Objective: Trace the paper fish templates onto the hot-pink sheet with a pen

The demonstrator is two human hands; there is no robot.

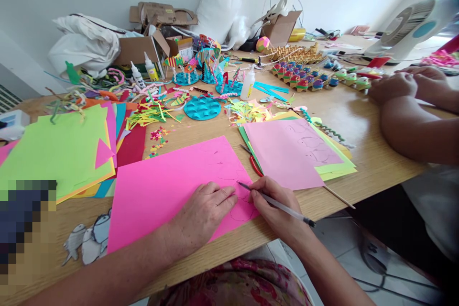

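Observation:
A bright pink sheet of paper (154, 196) lies before me on the wooden table, with thin drawn outlines along its right side. My left hand (206, 213) rests on it, palm down and fingers stretched out, holding nothing. A pen (274, 202) with a clear barrel is pinched in my right hand (274, 203), its tip on the pink sheet near the outlines. Just beyond that hand, red-handled scissors (255, 165) are partly hidden under a stack topped by a light pink sheet (276, 153), which also bears pencilled shapes.
Grey fish cutouts (86, 239) lie at the near left, below a pile of coloured sheets (64, 148). Paper scraps (251, 111), a blue scalloped disc (202, 108) and a glue bottle (247, 85) stand farther back. At right are another person's arms (412, 105) and a fan (409, 28).

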